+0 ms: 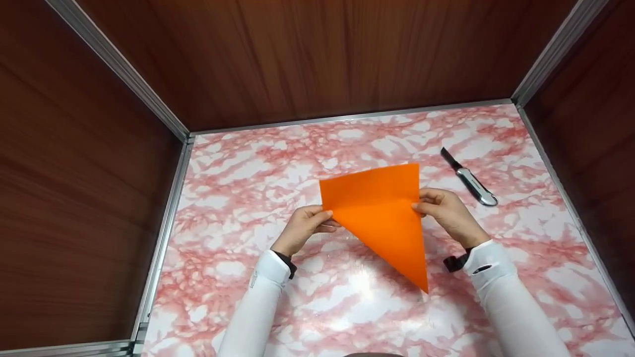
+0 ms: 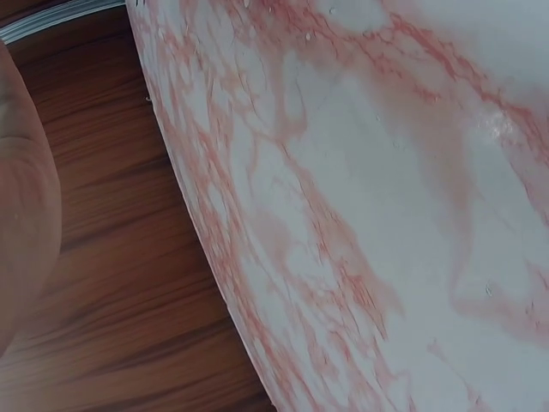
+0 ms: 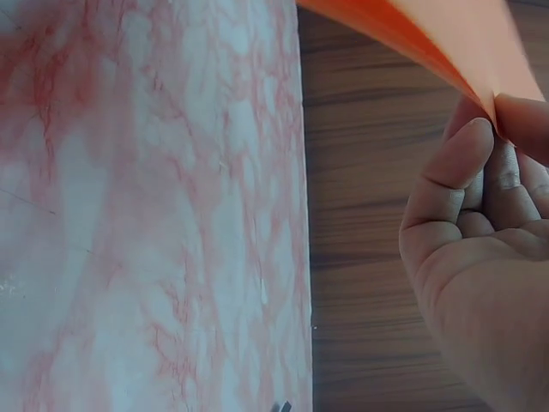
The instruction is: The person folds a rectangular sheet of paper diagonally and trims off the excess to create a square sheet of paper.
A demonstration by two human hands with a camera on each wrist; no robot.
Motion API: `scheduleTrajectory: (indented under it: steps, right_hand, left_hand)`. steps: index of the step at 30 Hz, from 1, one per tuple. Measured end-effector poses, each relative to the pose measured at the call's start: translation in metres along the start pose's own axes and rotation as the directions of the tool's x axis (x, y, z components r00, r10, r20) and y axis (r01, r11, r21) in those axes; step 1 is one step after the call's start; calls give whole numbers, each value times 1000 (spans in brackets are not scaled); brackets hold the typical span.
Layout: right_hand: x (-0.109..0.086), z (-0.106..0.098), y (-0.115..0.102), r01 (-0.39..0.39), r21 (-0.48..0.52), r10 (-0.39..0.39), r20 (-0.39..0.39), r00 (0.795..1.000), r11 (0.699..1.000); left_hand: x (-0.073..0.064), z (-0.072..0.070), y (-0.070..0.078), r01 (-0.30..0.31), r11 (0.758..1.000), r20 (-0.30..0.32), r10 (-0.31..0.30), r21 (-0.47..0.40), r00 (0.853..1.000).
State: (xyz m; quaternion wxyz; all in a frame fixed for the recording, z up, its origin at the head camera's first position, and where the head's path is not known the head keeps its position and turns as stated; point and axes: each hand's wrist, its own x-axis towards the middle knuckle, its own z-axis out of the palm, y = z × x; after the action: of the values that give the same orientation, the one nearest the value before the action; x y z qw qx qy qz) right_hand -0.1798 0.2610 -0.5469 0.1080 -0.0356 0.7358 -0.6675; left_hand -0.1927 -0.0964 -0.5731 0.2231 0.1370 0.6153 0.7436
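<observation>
A sheet of orange paper (image 1: 377, 213) is held above the table between both hands, with a rectangular strip along its top and a point hanging toward the person. My left hand (image 1: 303, 227) pinches its left edge between thumb and fingers. On the opposite edge, my right hand (image 1: 449, 212) pinches the paper between thumb and fingertips. In the right wrist view the orange paper (image 3: 463, 43) passes between the thumb and fingers of the right hand (image 3: 489, 257). Only a bit of the left hand (image 2: 26, 206) shows in the left wrist view, without the paper.
A utility knife (image 1: 475, 186) lies on the table to the right of the paper, its dark blade end pointing away. The table top (image 1: 238, 168) has a red and white marbled pattern. Brown wood-grain panels (image 1: 347, 54) with metal framing (image 1: 163, 238) stand on three sides.
</observation>
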Motion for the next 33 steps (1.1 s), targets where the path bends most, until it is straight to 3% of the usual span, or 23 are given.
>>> scheduleTrajectory:
  steps: [12,33]
  right_hand:
    - [1,-2,2,56,41,-56,-16,998,998]
    - [1,3,2,70,53,-65,-83,994,996]
  left_hand:
    - [0,-2,3,-17,1000,44,16,23,999]
    - [2,-6,6,-75,994,29,72,86,997]
